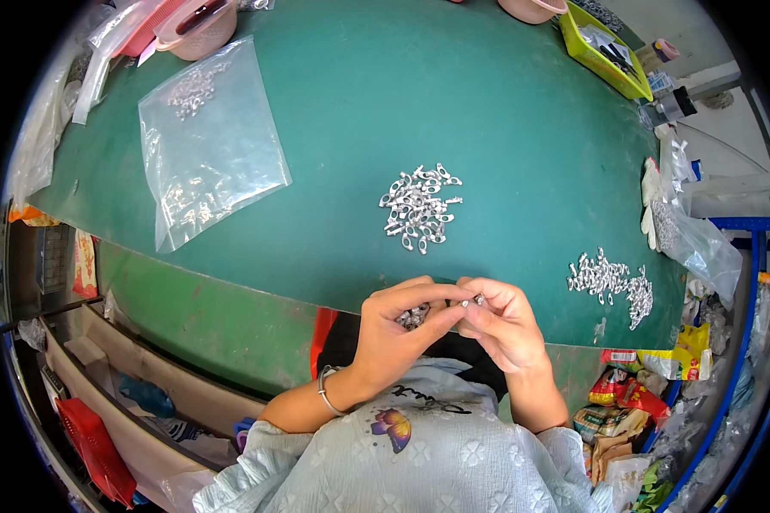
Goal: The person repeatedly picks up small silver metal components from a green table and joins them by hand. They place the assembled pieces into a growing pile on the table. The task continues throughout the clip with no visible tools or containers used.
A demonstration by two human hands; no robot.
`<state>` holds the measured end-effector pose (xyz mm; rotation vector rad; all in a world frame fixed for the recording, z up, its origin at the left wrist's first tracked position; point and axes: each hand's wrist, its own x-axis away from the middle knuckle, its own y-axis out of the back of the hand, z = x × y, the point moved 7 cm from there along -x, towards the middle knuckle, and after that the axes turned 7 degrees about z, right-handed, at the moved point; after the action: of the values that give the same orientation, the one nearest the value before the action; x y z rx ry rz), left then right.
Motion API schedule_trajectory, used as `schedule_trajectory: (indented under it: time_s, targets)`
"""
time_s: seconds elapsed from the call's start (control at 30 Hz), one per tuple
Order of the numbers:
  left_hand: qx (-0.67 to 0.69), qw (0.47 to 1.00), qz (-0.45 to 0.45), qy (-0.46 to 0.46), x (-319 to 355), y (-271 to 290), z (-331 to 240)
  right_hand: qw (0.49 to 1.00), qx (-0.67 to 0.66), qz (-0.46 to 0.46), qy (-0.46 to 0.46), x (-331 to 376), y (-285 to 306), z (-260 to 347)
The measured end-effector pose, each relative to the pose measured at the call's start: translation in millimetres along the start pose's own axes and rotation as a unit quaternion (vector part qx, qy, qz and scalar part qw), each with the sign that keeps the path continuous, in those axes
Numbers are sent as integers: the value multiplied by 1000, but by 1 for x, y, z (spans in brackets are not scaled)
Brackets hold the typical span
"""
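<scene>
My left hand (395,329) is cupped around a small bunch of silver metal clasps (413,316), just over the near edge of the green table (376,111). My right hand (503,321) meets it fingertip to fingertip and pinches one small silver clasp (477,300). A loose pile of the same silver clasps (419,208) lies on the table a little beyond my hands. A second, flatter pile of silver clasps (612,282) lies to the right near the table edge. A thin bangle circles my left wrist.
A clear plastic bag (205,145) with a few silver pieces lies at the left. Pink bowls (198,30) stand at the far left, a yellow-green tray (603,51) at the far right. Crumpled clear bags (689,231) and snack wrappers (624,393) crowd the right side.
</scene>
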<state>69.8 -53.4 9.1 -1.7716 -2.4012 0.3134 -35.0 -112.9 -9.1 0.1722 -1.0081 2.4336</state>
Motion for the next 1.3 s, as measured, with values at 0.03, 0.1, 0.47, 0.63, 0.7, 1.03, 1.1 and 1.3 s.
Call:
schedule_trajectory:
  time_s: [0.03,0.1,0.47,0.63,0.7,1.03,1.1,1.3]
  targets:
    - [-7,1000,12,-6,1,-1,-2,1000,-2,-2,5,2,-2,1]
    - [31,999,-16,-3,3,-1,2,1000,-5,-4,16,6,-5,2]
    - [312,937,-2,156,16,-16,31,817,458,-162,312,31,-29,44]
    - [332,929,1,162,16,-19,34,781,490,-152,357,32,-36,48]
    - [347,923,11,166,17,-21,34,782,489,-153,355,32,-37,47]
    - [366,915,24,167,17,-25,32,804,463,-158,338,30,-33,47]
    - [363,917,19,165,16,-24,33,819,448,-162,320,26,-30,45]
    - [385,907,29,168,15,-24,34,847,412,-160,295,20,-22,41]
